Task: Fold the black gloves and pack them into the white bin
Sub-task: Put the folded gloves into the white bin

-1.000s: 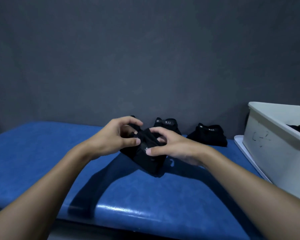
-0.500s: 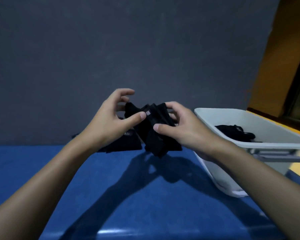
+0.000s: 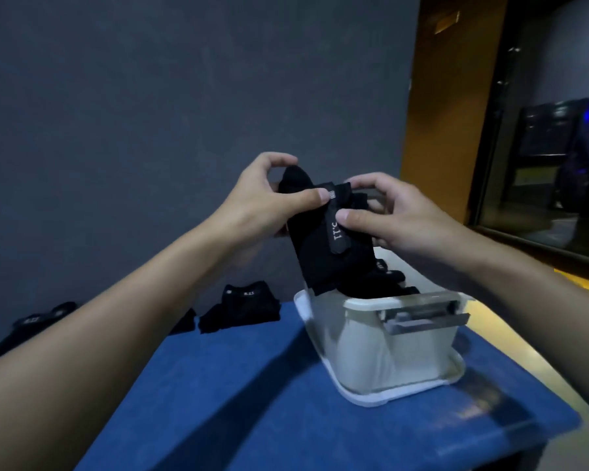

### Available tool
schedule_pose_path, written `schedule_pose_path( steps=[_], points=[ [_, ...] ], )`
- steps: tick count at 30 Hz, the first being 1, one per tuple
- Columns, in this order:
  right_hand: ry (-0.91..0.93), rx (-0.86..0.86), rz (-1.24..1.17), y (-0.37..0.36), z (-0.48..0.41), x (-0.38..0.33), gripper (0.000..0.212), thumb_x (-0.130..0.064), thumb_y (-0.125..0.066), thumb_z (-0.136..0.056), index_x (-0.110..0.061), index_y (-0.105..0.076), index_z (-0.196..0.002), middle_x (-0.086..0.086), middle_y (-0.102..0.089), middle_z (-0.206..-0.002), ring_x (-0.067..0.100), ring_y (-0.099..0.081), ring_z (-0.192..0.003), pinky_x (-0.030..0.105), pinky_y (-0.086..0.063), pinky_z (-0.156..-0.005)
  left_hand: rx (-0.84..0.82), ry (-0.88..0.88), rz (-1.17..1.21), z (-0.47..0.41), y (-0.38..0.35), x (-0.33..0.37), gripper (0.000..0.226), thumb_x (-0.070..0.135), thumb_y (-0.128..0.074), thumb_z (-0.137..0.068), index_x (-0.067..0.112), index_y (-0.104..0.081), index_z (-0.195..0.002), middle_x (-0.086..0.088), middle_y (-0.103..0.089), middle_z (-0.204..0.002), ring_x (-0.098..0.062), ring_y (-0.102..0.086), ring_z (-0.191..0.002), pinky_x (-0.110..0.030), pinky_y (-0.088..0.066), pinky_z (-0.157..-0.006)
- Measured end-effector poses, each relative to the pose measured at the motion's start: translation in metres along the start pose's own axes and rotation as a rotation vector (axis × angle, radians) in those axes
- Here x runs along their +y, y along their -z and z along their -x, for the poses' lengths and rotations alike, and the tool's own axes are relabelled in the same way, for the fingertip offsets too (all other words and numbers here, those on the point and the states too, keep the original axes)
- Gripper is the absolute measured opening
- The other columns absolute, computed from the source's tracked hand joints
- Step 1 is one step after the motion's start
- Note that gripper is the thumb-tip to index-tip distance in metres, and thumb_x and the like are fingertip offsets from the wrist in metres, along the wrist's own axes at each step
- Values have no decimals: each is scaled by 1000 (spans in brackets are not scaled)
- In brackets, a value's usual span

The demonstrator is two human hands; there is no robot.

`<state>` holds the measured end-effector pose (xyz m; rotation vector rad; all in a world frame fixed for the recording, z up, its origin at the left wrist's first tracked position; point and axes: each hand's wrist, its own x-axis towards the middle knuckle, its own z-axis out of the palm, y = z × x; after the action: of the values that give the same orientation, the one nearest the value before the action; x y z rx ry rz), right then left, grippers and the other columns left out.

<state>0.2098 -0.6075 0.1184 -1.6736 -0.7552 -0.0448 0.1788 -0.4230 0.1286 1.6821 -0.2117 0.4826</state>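
Note:
Both hands hold one folded pair of black gloves (image 3: 323, 253) in the air, just above the left end of the white bin (image 3: 381, 348). My left hand (image 3: 262, 195) pinches its top left, thumb across the front. My right hand (image 3: 391, 212) grips the right side, thumb on the grey strap with white lettering. Inside the bin lie more black gloves (image 3: 385, 280). Other black gloves (image 3: 242, 305) rest on the blue table (image 3: 235, 402) by the wall, with another pair (image 3: 38, 321) further left.
The bin stands on a white lid or tray (image 3: 405, 392) near the table's right end. A grey wall runs behind the table. To the right are an orange pillar (image 3: 449, 96) and a dark glass pane (image 3: 558, 130).
Both hands have lifted the folded gloves off the table and carried them right, from in front of the loose pairs to above the bin. My view has swung right with them.

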Motion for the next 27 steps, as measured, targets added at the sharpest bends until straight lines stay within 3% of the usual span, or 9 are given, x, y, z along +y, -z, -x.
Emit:
schedule_pose_path(
  steps=[3,5,7,10,13,16,19,23,27],
  points=[
    [-46,-9,41,23,-7,0,33,-13,-69,-87,-21,-57,-117,6,-70,-96,12,-71,-81,26,-56,-66,-47,27,-1,-16,-21,3,58,13,-81,-79,21,-50,-127,-15,-68,-102,-19,-71,-77,-31,-59,-65],
    [-80,2,74,35,-13,4,34,-12,-70,-86,-23,-57,-116,5,-67,-106,11,-70,-83,31,-57,-71,-74,32,-23,-25,-33,3,57,12,-80,-81,20,-49,-128,-19,-67,-108,-21,-70,-78,-29,-59,-63],
    [-127,20,89,44,-18,9,38,-9,-70,-86,-24,-56,-118,5,-66,-112,14,-70,-86,34,-57,-69,-100,25,-73,-33,-39,-3,54,14,-77,-84,20,-47,-129,-19,-68,-113,-23,-70,-82,-33,-61,-69],
    [-216,37,121,53,-24,21,43,-9,-70,-86,-27,-52,-122,6,-66,-109,17,-70,-82,25,-48,-49,-110,14,-231,-40,-35,-21,50,24,-75,-87,23,-47,-128,-10,-67,-114,-20,-67,-90,-36,-56,-83],
    [-302,14,206,55,-28,38,48,-11,-73,-84,-29,-51,-122,14,-64,-114,28,-66,-86,33,-46,-57,-153,-9,-463,-42,-20,-47,39,26,-75,-87,23,-55,-120,-3,-64,-109,-16,-65,-102,-31,-52,-89],
    [-378,-38,232,50,-31,50,46,-9,-73,-84,-27,-53,-122,20,-62,-116,40,-65,-96,45,-53,-70,-249,14,-642,-40,-9,-67,26,29,-73,-87,27,-63,-111,-2,-63,-112,-16,-63,-108,-34,-52,-97],
    [-431,-96,231,44,-32,56,44,-8,-72,-85,-23,-54,-122,11,-63,-101,27,-68,-87,35,-55,-64,-283,22,-706,-38,-5,-76,26,31,-74,-86,26,-64,-110,1,-63,-112,-11,-62,-108,-34,-49,-101],
    [-486,-131,213,42,-33,62,40,-7,-73,-85,-22,-58,-119,7,-62,-93,23,-66,-80,37,-58,-71,-306,-5,-682,-39,0,-81,26,34,-75,-84,28,-66,-108,5,-65,-113,-3,-60,-113,-33,-47,-104],
    [-518,-178,220,38,-35,66,37,-5,-72,-84,-20,-61,-117,6,-61,-88,19,-62,-73,34,-58,-67,-314,-17,-675,-40,2,-85,30,37,-76,-84,30,-64,-111,8,-65,-116,0,-58,-115,-32,-46,-106]
  ],
)
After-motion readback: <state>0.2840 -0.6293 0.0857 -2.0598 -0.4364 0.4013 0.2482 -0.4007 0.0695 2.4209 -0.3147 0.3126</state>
